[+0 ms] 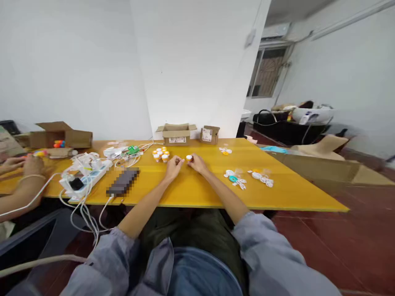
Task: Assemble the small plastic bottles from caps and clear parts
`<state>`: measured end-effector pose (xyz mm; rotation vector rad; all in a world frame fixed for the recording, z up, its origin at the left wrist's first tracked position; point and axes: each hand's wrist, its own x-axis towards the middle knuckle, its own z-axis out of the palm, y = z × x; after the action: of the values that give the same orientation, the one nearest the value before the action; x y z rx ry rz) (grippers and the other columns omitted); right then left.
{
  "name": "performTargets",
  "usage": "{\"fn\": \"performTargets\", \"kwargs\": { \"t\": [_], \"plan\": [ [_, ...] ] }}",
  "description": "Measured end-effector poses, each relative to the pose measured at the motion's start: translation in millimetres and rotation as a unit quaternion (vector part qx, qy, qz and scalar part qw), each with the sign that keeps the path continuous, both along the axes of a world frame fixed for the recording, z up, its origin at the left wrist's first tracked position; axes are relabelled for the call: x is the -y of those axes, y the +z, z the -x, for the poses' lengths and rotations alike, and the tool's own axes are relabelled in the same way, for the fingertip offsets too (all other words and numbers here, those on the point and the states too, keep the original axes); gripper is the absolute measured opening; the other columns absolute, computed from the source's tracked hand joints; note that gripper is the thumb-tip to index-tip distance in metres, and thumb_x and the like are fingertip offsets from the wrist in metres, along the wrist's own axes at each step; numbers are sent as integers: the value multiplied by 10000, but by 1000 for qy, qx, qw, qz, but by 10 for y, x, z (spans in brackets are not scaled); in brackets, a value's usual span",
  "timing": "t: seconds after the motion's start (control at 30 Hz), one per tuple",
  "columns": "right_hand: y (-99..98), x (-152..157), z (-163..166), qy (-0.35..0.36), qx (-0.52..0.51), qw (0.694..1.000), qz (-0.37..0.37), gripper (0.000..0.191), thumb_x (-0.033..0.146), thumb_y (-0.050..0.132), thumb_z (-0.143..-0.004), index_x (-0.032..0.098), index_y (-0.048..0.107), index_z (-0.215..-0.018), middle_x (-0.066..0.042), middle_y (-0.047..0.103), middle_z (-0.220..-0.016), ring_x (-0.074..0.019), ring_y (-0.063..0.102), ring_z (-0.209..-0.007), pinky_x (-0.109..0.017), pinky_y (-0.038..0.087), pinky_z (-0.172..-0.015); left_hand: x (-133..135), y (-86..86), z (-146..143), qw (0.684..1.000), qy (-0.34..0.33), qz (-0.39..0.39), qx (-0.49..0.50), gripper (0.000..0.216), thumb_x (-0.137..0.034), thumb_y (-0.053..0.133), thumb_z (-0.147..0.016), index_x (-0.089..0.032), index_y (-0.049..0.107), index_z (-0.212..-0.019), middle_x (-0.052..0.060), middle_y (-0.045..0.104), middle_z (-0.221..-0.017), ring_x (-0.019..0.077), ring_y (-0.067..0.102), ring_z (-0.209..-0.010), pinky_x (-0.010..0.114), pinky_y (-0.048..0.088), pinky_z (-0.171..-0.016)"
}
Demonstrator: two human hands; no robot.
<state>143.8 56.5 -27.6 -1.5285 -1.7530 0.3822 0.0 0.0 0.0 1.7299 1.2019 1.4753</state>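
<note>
My right hand (197, 163) has its fingers closed on a small round white-and-orange piece (189, 157) above the middle of the yellow table. Close beside it on the left is my left hand (174, 167), its fingers curled together; whatever they may pinch is too small to make out. Just beyond my left hand stands a group of several similar white-and-orange pieces (161, 153). To the right lie a white-and-teal set of small parts (233, 179), a white-and-orange set (261, 177) and a smaller set (226, 151) farther back.
An open cardboard box (176, 136) and a smaller box (210, 135) stand at the table's back edge. On the left are a dark blurred device (124, 181), a power strip (89, 181) with tangled cables, and another person's hand (33, 166).
</note>
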Motion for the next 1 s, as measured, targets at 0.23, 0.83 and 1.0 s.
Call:
{"fn": "performTargets", "kwargs": {
  "t": [0.23, 0.83, 1.0],
  "plan": [
    [111, -305, 369, 25, -202, 978, 56, 223, 98, 718, -644, 234, 555, -712, 3, 678, -768, -199, 666, -841, -301, 521, -779, -57, -42, 99, 998, 66, 6, 4, 340, -336, 637, -794, -214, 472, -523, -52, 438, -492, 139, 454, -572, 263, 366, -614],
    [45, -516, 819, 43, -327, 943, 44, 131, 106, 587, -694, 211, 647, -744, -3, 714, -756, -179, 688, -781, -293, 555, -763, -68, -124, 166, 996, 44, 50, 55, 412, -427, 615, -830, -217, 455, -514, -42, 483, -497, 135, 491, -519, 262, 414, -565],
    [99, -511, 469, -68, -342, 937, -4, 75, 187, 568, -767, 223, 631, -783, -53, 720, -884, -204, 674, -914, -323, 528, -857, -65, -144, 189, 997, 48, 47, 38, 449, -458, 619, -837, -218, 438, -504, -40, 468, -500, 136, 487, -530, 261, 415, -581]
  ]
}}
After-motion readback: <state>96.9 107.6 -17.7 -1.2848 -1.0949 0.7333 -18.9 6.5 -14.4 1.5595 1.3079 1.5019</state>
